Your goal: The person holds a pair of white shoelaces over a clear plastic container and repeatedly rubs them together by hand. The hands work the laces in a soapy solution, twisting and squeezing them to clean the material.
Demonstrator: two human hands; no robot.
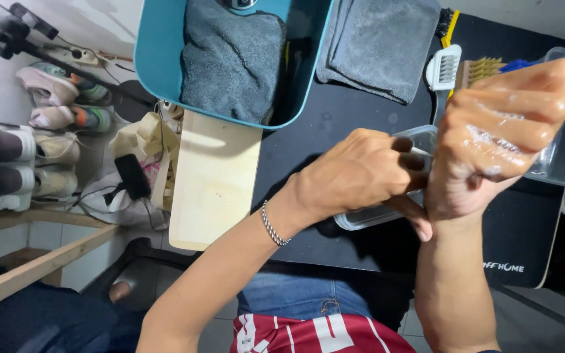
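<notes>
My right hand (498, 131) is raised over the black mat (518, 235) with its fingers curled shut. It looks wet and shiny, as if covered by a thin clear glove. My left hand (354, 173), with a silver bracelet on its wrist, reaches across and pinches at the right wrist, where the glove's edge seems to be. Whether it grips the glove or only the wrist is hard to tell. A clear plastic container (367, 219) lies on the mat beneath both hands.
A teal tub (158, 52) holding a grey towel (230, 59) stands at the back, a folded grey cloth (377, 46) beside it. A white brush (445, 68) and a brass-bristle brush (479, 68) lie behind my right hand. A pale wooden board (214, 183) and shoes (53, 98) are at left.
</notes>
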